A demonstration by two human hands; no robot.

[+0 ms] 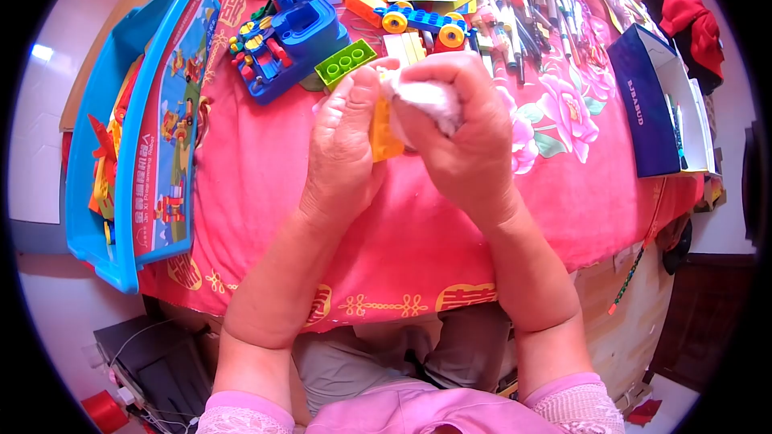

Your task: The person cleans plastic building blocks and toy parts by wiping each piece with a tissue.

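I have the left hand (344,138) gripping a yellow block (387,135). On my feed, the right hand (474,137) clutches white cloth (434,101) beside it.

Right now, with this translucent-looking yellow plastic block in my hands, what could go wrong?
The yellow plastic block might slip, since the left hand grips it while the right hand works a crumpled white wad close against it. The bright green rectangular plastic block, just beyond the left fingertips, could get knocked. The dark blue box near the cloth's right edge might fall if bumped.
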